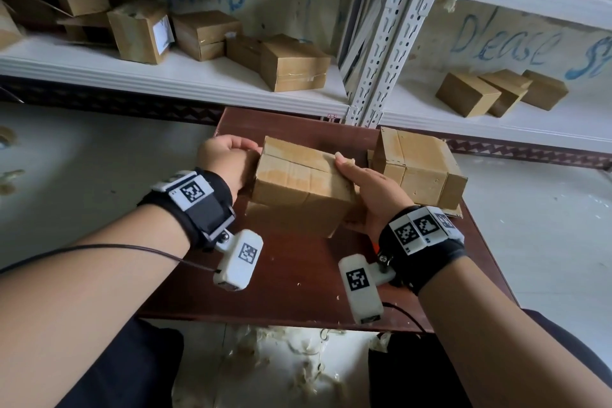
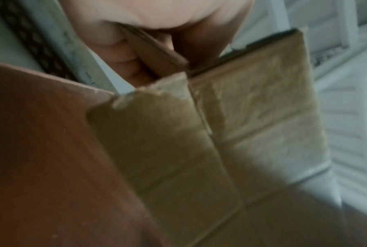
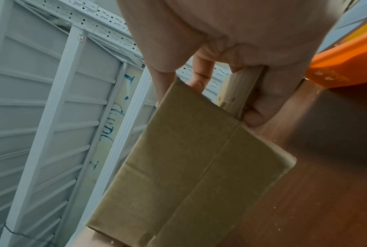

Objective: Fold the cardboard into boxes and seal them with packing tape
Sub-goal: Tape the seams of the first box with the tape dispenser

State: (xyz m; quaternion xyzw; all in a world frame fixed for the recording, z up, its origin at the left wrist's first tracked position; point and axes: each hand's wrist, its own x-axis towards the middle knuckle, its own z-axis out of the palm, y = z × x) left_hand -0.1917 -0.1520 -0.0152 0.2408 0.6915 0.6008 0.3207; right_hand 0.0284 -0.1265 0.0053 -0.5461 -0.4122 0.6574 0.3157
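Note:
A brown cardboard box (image 1: 298,182) is held tilted above the dark wooden table (image 1: 298,281) between both hands. My left hand (image 1: 228,156) grips its left end, fingers curled over an end flap (image 2: 157,55) in the left wrist view. My right hand (image 1: 367,189) holds the right end, thumb on top and fingers wrapped round the far side (image 3: 199,78). The box's broad face (image 3: 191,167) shows a centre seam. A second folded box (image 1: 420,166) stands on the table's far right corner, just right of my right hand.
White metal shelving (image 1: 381,43) rises behind the table, with several cardboard boxes (image 1: 291,63) on the left shelf and three more (image 1: 496,93) on the right. An orange object (image 3: 347,63) lies by my right wrist. Paper scraps (image 1: 298,364) litter the floor.

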